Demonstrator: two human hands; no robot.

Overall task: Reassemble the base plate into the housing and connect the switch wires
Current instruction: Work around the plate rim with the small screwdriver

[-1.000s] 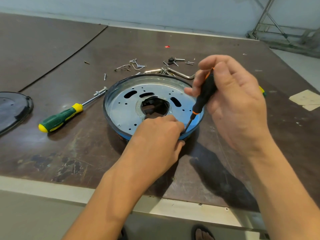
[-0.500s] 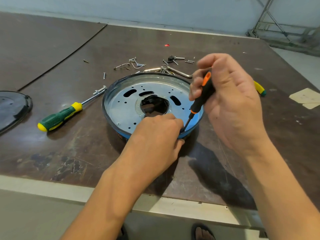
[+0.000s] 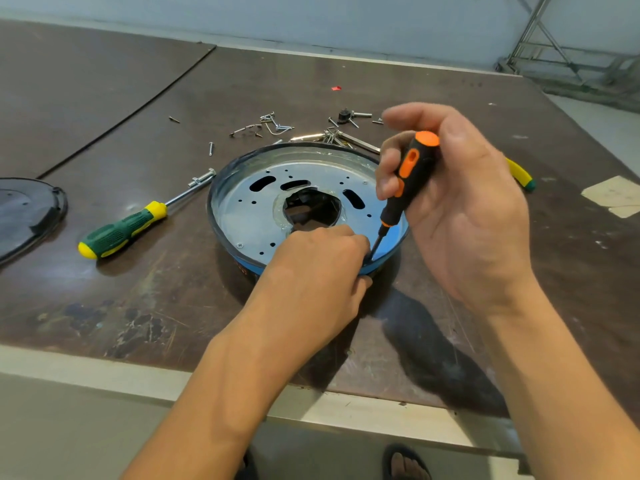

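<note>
Head view: plate (image 3: 249, 216) seated in round housing (image 3: 217, 188); right hand (image 3: 460, 216) wraps screwdriver (image 3: 410, 174), tip at housing's near rim; left hand (image 3: 311, 271) curled beside tip, any hold hidden, cannot tell.

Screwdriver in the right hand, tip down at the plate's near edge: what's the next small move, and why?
Probably twist the screwdriver clockwise with light downward pressure. The right hand grips its handle nearly upright, and the tip meets the near edge of the plate. The left hand appears to grip the housing rim beside the tip, bracing it. Any screw under the tip is hidden.
</note>
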